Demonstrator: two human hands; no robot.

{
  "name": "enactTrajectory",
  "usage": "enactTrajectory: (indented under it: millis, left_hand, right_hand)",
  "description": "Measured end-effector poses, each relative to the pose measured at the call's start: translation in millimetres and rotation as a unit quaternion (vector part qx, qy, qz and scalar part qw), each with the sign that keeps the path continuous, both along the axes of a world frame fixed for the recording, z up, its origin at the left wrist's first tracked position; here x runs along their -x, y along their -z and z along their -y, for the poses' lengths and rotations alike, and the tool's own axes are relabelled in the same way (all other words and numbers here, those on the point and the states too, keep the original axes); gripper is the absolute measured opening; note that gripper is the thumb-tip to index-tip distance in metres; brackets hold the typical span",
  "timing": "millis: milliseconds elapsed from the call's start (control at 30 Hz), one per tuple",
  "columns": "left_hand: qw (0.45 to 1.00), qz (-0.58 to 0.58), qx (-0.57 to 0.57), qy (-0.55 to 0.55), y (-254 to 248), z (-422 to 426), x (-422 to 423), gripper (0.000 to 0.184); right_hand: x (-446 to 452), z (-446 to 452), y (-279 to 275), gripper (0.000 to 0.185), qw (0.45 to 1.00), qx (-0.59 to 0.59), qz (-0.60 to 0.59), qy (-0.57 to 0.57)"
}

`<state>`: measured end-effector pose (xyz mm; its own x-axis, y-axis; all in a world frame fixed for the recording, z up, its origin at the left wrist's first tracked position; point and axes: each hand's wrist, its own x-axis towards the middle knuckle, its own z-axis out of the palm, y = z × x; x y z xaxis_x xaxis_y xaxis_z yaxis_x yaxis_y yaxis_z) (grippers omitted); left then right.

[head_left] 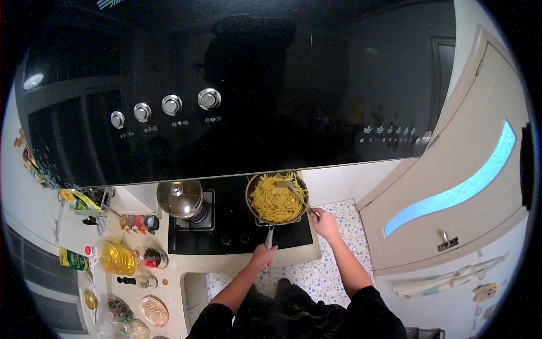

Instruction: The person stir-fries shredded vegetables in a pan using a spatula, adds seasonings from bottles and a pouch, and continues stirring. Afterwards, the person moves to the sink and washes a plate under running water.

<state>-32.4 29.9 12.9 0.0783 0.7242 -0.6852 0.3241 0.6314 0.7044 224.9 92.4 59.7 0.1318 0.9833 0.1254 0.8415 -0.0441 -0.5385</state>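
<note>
A pan (249,208) full of yellow strips (274,199) sits on the right burner of the black stove (226,192). My left hand (263,256) is closed round the pan's handle (270,237), at the front edge of the stove. To the right of the pan, my right hand (323,222) grips the handle of a metal spatula (296,194), whose head lies among the strips. A lidded pot (179,199) stands on the left burner.
The black range hood (254,113) hangs over the stove. Left on the counter are an oil bottle (117,258), a dark-capped jar (153,257), spice jars (135,222) and a plate (154,311). A door (451,186) is at the right.
</note>
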Motion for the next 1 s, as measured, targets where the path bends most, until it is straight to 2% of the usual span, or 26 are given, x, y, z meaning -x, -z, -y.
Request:
enactTrajectory:
  millis: [67, 200, 300, 367, 467, 533, 667, 767, 833, 900, 1000]
  left_hand:
    - [1.000, -0.002, 0.001, -0.002, 1, -1, 0, 0.046]
    - [1.000, 0.016, -0.008, -0.009, 17, 1, 0, 0.046]
    - [0.999, 0.039, -0.003, 0.000, 22, -1, 3, 0.044]
    - [0.999, 0.045, -0.005, -0.001, 26, -1, 2, 0.044]
    - [0.999, 0.035, -0.011, -0.005, 37, 0, 1, 0.047]
    - [0.999, 0.038, -0.007, 0.005, 60, -3, 2, 0.050]
    - [1.000, 0.008, -0.009, 0.008, 73, -2, 0, 0.051]
    - [1.000, -0.004, -0.014, 0.001, 36, 0, -1, 0.048]
    - [1.000, 0.007, -0.009, 0.002, -1, 2, 1, 0.045]
    - [1.000, 0.017, -0.013, 0.006, 11, 1, 2, 0.042]
    - [1.000, 0.006, -0.004, 0.008, -2, 2, 3, 0.040]
  right_hand:
    - [9, -7, 2, 0.024, 0.999, -0.021, -0.027, 0.012]
    - [19, -19, 18, 0.024, 0.997, -0.051, -0.004, 0.057]
    - [31, -7, 33, 0.024, 0.999, -0.005, 0.023, 0.044]
    - [35, 3, 37, 0.024, 0.999, 0.010, -0.003, 0.037]
    - [33, 23, 17, 0.023, 1.000, 0.026, -0.015, 0.005]
    - [23, 37, -22, 0.024, 0.998, 0.050, -0.026, -0.020]
    - [-19, 49, -80, 0.024, 0.993, 0.035, 0.097, -0.056]
    - [-40, 46, -126, 0.024, 0.975, 0.016, 0.200, -0.099]
    - [-55, 33, -126, 0.023, 0.960, 0.031, 0.252, -0.118]
    - [-60, 21, -124, 0.022, 0.944, 0.049, 0.294, -0.143]
    - [-56, -1, -102, 0.017, 0.924, 0.088, 0.325, -0.183]
